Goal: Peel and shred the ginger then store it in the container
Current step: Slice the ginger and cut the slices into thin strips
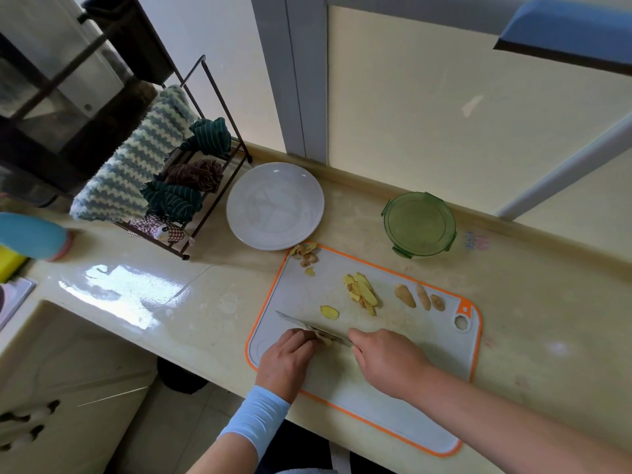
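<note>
On the grey, orange-rimmed cutting board [403,371] my left hand [287,357] holds down a small ginger piece [323,338] with curled fingers. My right hand [386,360] grips the knife [307,325], whose blade lies across that piece and points left. A pile of yellow ginger slices [361,292] lies mid-board, with one loose slice [329,312] nearer the knife. Three unpeeled knobs [420,297] lie near the board's right end. Peelings [304,253] sit at the far left corner. The green container [420,224] stands behind the board, its lid on.
A white plate [275,206] sits behind the board on the left. Further left stands a wire rack [205,172] hung with cloths. The counter's front edge runs under my forearms, and a wall borders the counter at the back.
</note>
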The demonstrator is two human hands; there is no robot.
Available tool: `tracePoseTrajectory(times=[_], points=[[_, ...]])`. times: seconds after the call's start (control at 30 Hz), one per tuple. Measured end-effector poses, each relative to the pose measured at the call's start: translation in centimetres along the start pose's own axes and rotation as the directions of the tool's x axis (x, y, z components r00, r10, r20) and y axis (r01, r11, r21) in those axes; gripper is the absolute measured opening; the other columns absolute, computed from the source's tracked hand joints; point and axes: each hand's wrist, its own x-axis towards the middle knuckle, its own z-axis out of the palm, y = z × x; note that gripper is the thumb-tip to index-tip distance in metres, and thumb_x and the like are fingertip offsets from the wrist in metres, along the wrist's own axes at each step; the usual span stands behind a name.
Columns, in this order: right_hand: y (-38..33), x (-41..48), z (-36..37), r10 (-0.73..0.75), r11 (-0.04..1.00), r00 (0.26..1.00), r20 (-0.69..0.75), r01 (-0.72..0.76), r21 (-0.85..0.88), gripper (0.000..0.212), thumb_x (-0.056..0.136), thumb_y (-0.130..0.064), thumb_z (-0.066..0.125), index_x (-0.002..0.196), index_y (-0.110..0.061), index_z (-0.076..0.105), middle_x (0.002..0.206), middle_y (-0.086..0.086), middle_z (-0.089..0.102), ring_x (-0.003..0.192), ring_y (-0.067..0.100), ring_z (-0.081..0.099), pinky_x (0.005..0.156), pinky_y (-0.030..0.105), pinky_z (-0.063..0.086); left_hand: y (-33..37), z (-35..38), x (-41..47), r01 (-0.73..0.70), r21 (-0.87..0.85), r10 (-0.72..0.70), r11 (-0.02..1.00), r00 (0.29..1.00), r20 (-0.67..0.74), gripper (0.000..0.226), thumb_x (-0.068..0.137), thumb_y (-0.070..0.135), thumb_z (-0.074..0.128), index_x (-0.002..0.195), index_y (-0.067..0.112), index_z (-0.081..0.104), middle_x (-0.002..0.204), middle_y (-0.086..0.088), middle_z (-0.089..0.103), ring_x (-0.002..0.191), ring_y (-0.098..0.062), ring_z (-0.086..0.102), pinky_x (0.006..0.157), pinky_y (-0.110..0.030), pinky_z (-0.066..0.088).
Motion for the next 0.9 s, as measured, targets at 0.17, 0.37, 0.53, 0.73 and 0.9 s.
tracePoseTrajectory(times=[0.17,0.37,0.53,0.73,0.9], points=[[-0.8,1.5,1.3,0.029,1.0,1.0,-0.009,-0.029,0.007,0.016,0.102,-0.031,0.035,0.092,-0.02,0.039,0.068,0.003,0.047,0.061,0.031,0.049,0.053,0.038,0.042,0.0,0.1,-0.1,0.005,-0.002,-0.005,1.0,1.0,0.003,0.023,0.088,0.006,0.054,0.09,0.016,0.075,0.097,0.004,0.068,0.092,-0.015,0.061,0.074,-0.023,0.054],[-2.4,3.7,1.4,-0.004,1.0,0.999,-0.042,0.003,-0.014,0.018,0.103,-0.029,0.035,0.103,-0.016,0.047,0.085,0.014,0.064,0.07,0.036,0.055,0.054,0.033,0.03,0.2,-0.1,-0.1,-0.017,-0.012,0.017,1.0,1.0,0.001,0.02,0.089,0.004,0.059,0.096,0.016,0.073,0.097,0.003,0.066,0.087,-0.018,0.06,0.078,-0.024,0.05],[-1.6,3.6,1.8,-0.007,1.0,0.997,-0.08,0.007,-0.005,0.02,0.103,-0.033,0.036,0.107,-0.017,0.048,0.088,0.013,0.064,0.077,0.036,0.06,0.057,0.034,0.033,0.2,0.1,-0.3,-0.034,0.015,0.034,0.999,0.999,0.001,0.019,0.092,0.004,0.059,0.099,0.015,0.073,0.097,0.001,0.065,0.084,-0.021,0.058,0.075,-0.029,0.051],[0.4,2.2,1.8,0.077,0.995,0.992,-0.104,-0.07,0.075,0.018,0.102,-0.036,0.038,0.098,-0.022,0.049,0.078,0.003,0.055,0.068,0.026,0.05,0.055,0.033,0.035,0.4,0.1,-0.3,-0.032,0.044,0.033,0.999,0.999,-0.019,0.021,0.093,0.007,0.055,0.098,0.015,0.073,0.096,0.0,0.065,0.085,-0.02,0.057,0.074,-0.029,0.051],[0.1,1.8,1.6,0.062,0.997,0.984,-0.167,-0.055,0.047,0.015,0.102,-0.036,0.035,0.09,-0.027,0.038,0.071,0.0,0.049,0.066,0.028,0.051,0.054,0.034,0.034,0.5,0.2,-0.5,-0.016,0.043,0.017,0.999,1.0,-0.022,0.023,0.093,0.007,0.054,0.1,0.017,0.074,0.097,0.002,0.065,0.086,-0.019,0.058,0.074,-0.027,0.051]])
